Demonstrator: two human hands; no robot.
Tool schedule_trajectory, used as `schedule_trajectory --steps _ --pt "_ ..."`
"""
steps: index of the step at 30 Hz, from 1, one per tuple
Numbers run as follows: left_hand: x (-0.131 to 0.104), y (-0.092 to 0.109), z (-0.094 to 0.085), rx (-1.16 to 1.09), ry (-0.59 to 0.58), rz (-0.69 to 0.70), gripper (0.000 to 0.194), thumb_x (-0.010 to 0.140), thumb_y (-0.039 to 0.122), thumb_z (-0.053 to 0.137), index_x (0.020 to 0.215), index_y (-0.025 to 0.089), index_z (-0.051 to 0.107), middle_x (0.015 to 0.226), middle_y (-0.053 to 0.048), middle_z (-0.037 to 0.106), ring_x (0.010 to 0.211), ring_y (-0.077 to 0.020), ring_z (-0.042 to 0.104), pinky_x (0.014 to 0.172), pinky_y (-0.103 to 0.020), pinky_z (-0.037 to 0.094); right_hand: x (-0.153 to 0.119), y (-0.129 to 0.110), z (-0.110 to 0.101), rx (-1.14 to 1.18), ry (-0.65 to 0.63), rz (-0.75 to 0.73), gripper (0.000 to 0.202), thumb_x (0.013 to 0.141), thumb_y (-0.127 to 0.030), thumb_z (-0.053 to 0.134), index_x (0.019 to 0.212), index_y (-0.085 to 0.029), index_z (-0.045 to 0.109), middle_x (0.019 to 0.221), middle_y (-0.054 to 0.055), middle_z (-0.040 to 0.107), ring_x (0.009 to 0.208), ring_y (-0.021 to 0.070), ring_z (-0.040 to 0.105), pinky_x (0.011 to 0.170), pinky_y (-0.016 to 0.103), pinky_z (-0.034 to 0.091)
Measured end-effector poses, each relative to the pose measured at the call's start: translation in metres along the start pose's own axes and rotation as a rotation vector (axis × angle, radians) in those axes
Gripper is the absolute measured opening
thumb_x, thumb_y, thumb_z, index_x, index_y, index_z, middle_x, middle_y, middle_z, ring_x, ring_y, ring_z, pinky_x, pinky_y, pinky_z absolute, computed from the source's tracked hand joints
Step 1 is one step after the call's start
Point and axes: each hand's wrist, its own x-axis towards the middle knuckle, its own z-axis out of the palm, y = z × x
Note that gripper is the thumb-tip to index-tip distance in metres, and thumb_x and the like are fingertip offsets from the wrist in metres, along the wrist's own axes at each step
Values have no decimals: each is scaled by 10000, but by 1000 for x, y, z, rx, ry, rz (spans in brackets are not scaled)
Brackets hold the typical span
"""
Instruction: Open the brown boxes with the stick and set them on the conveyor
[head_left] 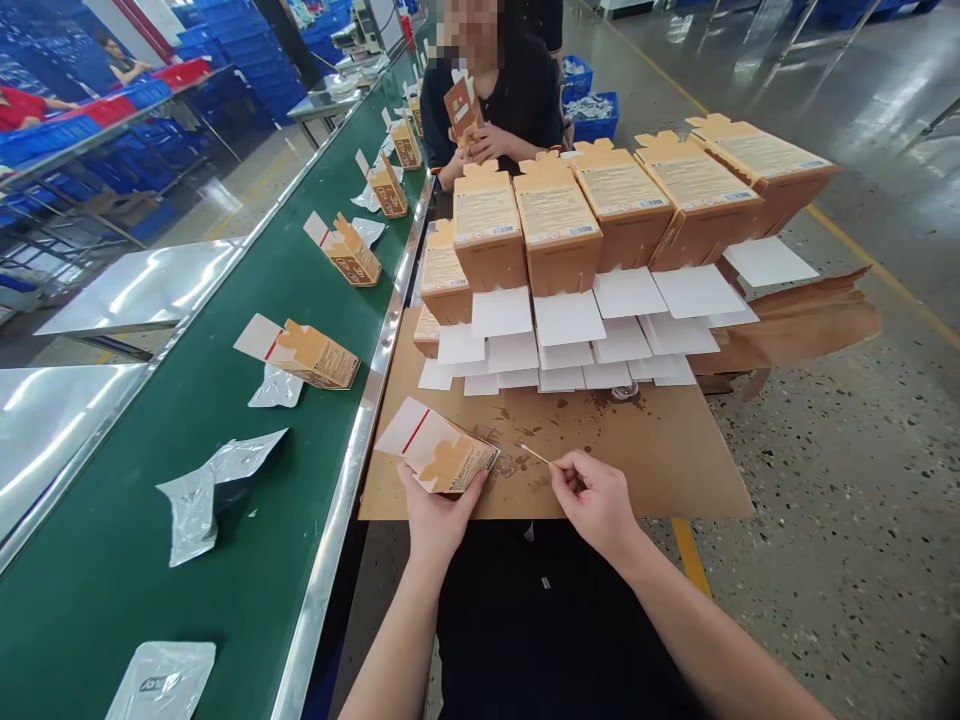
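My left hand (437, 515) is closed around a small orange and brown carton (456, 464), whose white flap with a red strip stands open toward the belt. The carton is tilted just above the cardboard-covered table (652, 440). Between thumb and fingers of my right hand (592, 497) is a thin cotton swab (534, 453), its white tip pointing left toward the carton. Tip and carton are apart. Dark smudges mark the cardboard between them.
Stacked cartons (559, 230) with white flaps fill the table's far side. On my left runs a green conveyor belt (300, 520) carrying open cartons (321, 357) and silver pouches (193, 510). A co-worker (517, 110) across the table holds a carton.
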Motion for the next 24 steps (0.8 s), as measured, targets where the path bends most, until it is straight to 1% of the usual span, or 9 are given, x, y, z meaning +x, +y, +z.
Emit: schedule_trajectory --steps 5,12,14,16,17,19,21,22,24 --pt "-6 -4 2 207 102 15 905 677 647 1100 1303 324 531 1252 -102 799 1195 -415 864 897 -515 728 -9 -1 -20 25 41 53 414 1153 -518 700 807 -291 698 654 -33 669 550 147 622 548 274 565" --pt "0 4 8 221 -17 12 823 700 645 1064 1209 331 499 1184 -120 827 1137 -438 886 859 -524 738 -16 0 -18 75 19 90 477 1133 -612 720 780 -293 685 619 -29 641 513 151 587 503 282 521" --pt "5 4 4 159 8 9 852 666 637 1090 1224 315 532 1194 -132 837 1169 -442 887 893 -533 754 -17 0 -18 81 14 89 523 1126 -670 725 771 -288 691 619 -20 650 515 160 594 497 286 515" --pt "16 1 -14 36 111 20 871 681 644 1094 1273 291 562 1258 -159 846 1241 -437 880 1005 -568 756 -19 3 -23 80 3 91 559 1122 -720 730 778 -279 722 628 -4 672 527 174 611 511 300 533" --pt "24 -1 -29 -16 194 23 885 689 639 1096 1298 285 561 1292 -165 846 1277 -434 873 1066 -594 747 -19 5 -27 74 -2 96 571 1120 -735 735 785 -274 743 634 5 684 534 182 621 523 308 545" --pt "43 -7 -68 -28 371 2 944 657 596 1127 1323 292 532 1348 -153 834 1345 -431 849 1166 -651 712 -20 9 -35 56 -17 114 573 1117 -744 748 803 -266 788 646 23 707 548 194 642 552 322 569" --pt "63 -14 -112 66 515 -63 1004 572 511 1162 1300 309 499 1358 -118 807 1390 -437 822 1234 -696 669 -20 12 -41 44 -30 131 560 1107 -735 762 812 -263 816 654 34 722 550 200 648 568 330 575" --pt "72 -17 -132 119 557 -105 1011 540 466 1165 1281 313 495 1348 -104 791 1397 -445 812 1256 -714 650 -20 11 -41 42 -23 138 550 1102 -728 767 812 -264 821 655 34 722 548 199 641 574 332 574" --pt "85 -23 -160 176 555 -191 989 516 396 1153 1258 306 506 1329 -98 763 1396 -464 800 1281 -739 622 -18 8 -38 46 10 147 538 1091 -724 773 805 -270 815 657 26 712 549 196 617 584 339 564"
